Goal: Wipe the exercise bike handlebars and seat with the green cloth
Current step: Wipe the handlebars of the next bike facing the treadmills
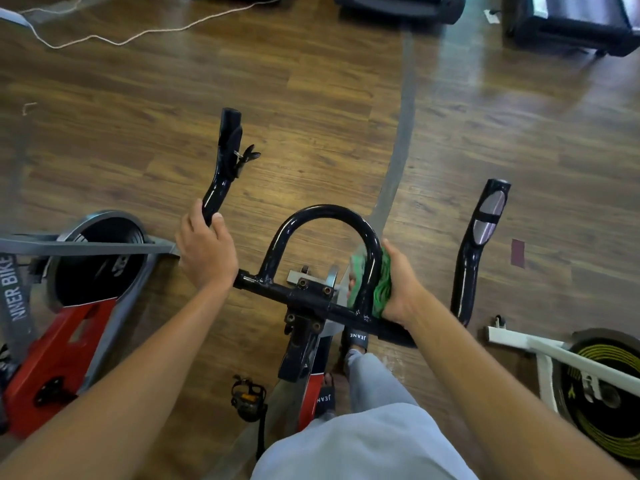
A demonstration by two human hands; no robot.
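Observation:
The exercise bike's black handlebars (298, 292) fill the middle of the head view, with a centre loop (327, 213), a left horn (221, 168) and a right horn (478, 244). My left hand (204, 251) grips the base of the left horn. My right hand (401, 285) holds the green cloth (382, 289) wrapped round the right leg of the centre loop. The seat is out of view.
A red and grey bike with its flywheel (100, 258) stands close on the left. A white bike frame (554, 351) with a yellow-striped wheel sits at the right. A pedal (249, 398) and my sandalled feet (355, 337) are below the bars. A cable (138, 32) lies on the wooden floor.

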